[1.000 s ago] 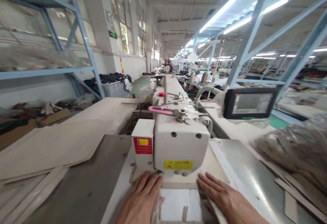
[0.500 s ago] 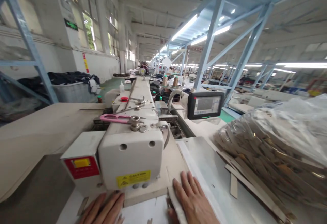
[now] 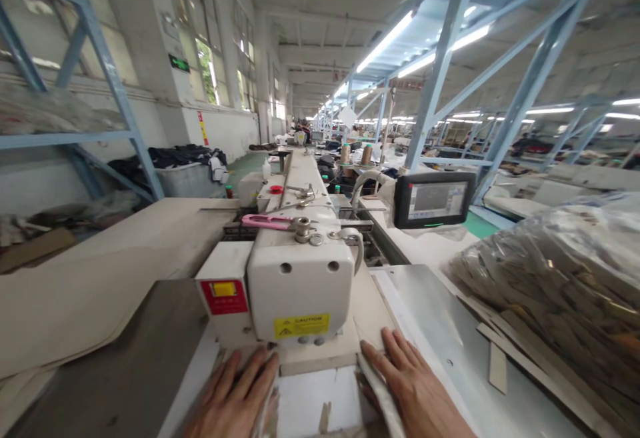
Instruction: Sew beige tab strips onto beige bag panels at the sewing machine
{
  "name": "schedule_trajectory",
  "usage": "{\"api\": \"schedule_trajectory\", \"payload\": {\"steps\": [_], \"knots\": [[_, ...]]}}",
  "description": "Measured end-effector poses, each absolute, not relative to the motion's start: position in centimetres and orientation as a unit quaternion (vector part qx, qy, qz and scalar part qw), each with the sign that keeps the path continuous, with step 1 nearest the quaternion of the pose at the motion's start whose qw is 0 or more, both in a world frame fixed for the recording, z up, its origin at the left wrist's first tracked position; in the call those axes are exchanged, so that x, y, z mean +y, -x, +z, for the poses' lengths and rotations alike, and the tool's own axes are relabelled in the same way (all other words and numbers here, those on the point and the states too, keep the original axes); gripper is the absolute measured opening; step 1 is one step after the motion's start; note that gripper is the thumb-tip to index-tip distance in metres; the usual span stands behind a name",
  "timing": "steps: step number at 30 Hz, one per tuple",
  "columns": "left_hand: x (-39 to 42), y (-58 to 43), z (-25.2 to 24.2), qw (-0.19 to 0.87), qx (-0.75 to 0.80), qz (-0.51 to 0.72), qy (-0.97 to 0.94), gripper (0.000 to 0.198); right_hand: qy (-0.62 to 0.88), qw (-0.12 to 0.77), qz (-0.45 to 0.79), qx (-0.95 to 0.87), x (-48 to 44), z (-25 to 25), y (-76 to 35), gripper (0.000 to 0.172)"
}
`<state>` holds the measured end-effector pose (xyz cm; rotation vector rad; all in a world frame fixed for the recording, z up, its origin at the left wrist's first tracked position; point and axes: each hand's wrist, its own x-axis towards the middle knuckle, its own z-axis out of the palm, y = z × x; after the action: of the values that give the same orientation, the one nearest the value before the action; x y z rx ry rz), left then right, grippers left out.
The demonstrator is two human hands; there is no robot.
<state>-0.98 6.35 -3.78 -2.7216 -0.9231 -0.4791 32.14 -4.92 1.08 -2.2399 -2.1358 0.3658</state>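
Both my hands lie at the front of a white sewing machine head (image 3: 300,285) with a yellow caution label. My left hand (image 3: 237,395) rests palm down, fingers stretched out and a little apart, by the left side of a white sheet (image 3: 317,391). On the other side, my right hand (image 3: 417,385) lies flat with its fingers extended toward the machine. A pale strip (image 3: 383,395) runs between its index finger and its partly hidden thumb; whether it is pinched is unclear. Beige board (image 3: 320,361) reaches under the machine head, its far part hidden there.
Pink thread snips (image 3: 267,222) lie on top of the machine. A control screen (image 3: 434,199) stands to the right, near a clear plastic bag (image 3: 555,278) of brown scraps. Long flat strips (image 3: 497,365) lie beside the bag. Large beige sheets (image 3: 120,258) cover the left table.
The view has swung left, so the machine and both hands sit farther right in the picture. More of my left hand shows. Both hands keep nearly the same place beside the machine.
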Motion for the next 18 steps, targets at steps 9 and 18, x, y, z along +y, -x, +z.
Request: {"api": "schedule_trajectory", "payload": {"steps": [9, 18], "knots": [[4.7, 0.2, -3.1, 0.091, -0.404, -0.056, 0.909, 0.055, 0.727, -0.013, 0.118, -0.676, -4.9, -0.1, -32.7, 0.082], [4.4, -0.8, -1.8, 0.039, -0.475, 0.019, 0.879, 0.069, 0.694, -0.022, 0.138, -0.706, -4.6, -0.7, -34.7, 0.070]]}}
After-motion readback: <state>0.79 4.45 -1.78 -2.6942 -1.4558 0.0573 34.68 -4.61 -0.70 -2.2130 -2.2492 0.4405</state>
